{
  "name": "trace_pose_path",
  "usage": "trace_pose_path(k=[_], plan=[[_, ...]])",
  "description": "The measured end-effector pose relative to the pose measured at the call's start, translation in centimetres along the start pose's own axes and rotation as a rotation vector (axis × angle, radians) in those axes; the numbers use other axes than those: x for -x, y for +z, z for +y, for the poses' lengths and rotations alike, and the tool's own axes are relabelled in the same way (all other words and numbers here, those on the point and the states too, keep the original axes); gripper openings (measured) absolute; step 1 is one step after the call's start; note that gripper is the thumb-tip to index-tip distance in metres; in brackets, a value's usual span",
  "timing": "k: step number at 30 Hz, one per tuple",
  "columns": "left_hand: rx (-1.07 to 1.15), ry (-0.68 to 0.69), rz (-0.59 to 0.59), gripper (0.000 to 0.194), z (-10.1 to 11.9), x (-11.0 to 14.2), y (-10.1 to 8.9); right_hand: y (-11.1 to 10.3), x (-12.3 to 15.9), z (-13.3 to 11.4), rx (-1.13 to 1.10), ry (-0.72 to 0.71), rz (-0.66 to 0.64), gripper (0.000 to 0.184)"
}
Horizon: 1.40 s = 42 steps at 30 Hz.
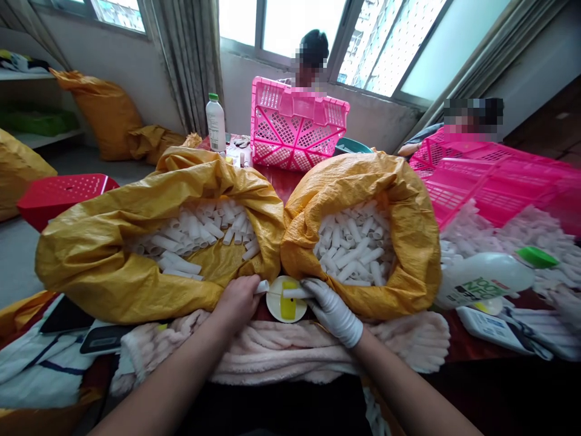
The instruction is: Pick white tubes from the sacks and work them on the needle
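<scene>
gap between woven sacks (91, 266), plastic bottle (481, 275) blocking right

Right hand (329, 309) in a white knit fabric glove (334, 318), close-fitting, creased across the back, ending in a snug white cuff (350, 334) at the wrist. Glove surface plain, matte, slightly fuzzy. Left hand (236, 301) uncovered, nothing worn on it. Both forearms (167, 378) uncovered from wrist to frame edge.
</scene>
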<state>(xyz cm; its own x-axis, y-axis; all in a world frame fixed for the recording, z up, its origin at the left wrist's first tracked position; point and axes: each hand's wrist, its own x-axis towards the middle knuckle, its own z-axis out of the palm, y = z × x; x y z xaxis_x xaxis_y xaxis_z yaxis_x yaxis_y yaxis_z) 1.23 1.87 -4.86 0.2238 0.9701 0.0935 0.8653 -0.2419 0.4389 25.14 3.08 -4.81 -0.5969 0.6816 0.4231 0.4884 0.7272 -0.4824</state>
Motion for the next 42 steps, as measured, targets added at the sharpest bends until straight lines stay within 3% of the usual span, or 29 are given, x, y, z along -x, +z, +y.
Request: trace_pose_path(k=[2, 9, 11, 14, 17, 23, 28, 31, 34, 39, 42], plan=[[0.002, 0.002, 0.005, 0.016, -0.1, 0.0, 0.1, 0.3, 0.3, 0.0, -0.015, 0.015, 0.047, 0.035], [-0.005, 0.003, 0.043, 0.017, 0.1, 0.1, 0.0, 0.2, 0.6, -1.3, -0.120, -0.021, -0.015, 0.027], [-0.075, 0.010, 0.109, 0.015, 0.5, 0.3, -0.6, 0.4, 0.0, -2.0, -0.251, 0.039, 0.126, 0.025], [-0.138, 0.064, 0.175, 0.017, 1.2, 0.8, -1.7, 0.8, -1.2, -3.2, -0.543, 0.264, 0.383, 0.023], [-0.045, 0.151, 0.118, 0.017, 1.8, 1.1, -2.4, 0.7, -2.2, -4.4, -0.717, 0.391, 0.388, 0.024], [0.081, 0.172, -0.052, 0.017, 2.4, 1.4, -2.6, -1.7, -2.4, -6.4, -0.561, 0.121, 0.308, 0.031], [0.080, 0.216, -0.077, 0.022, 2.9, 1.3, -3.0, -1.8, -2.4, -5.7, -0.864, 0.416, 0.335, 0.023], [0.120, 0.215, -0.134, 0.021, 3.2, 1.3, -3.2, -1.2, -2.2, -4.7, -0.946, 0.502, 0.332, 0.023], [0.172, 0.194, -0.182, 0.021, 3.4, 1.3, -3.1, -1.4, -1.9, -4.5, -0.910, 0.460, 0.341, 0.022], [0.171, 0.155, -0.219, 0.021, 4.2, 1.6, -2.7, -2.7, -1.8, -5.9, -0.517, 0.157, 0.193, 0.014], [0.012, 0.169, -0.157, 0.022, 5.3, 2.0, -2.3, -2.4, -2.2, -6.4, -0.359, 0.222, 0.156, 0.018]])
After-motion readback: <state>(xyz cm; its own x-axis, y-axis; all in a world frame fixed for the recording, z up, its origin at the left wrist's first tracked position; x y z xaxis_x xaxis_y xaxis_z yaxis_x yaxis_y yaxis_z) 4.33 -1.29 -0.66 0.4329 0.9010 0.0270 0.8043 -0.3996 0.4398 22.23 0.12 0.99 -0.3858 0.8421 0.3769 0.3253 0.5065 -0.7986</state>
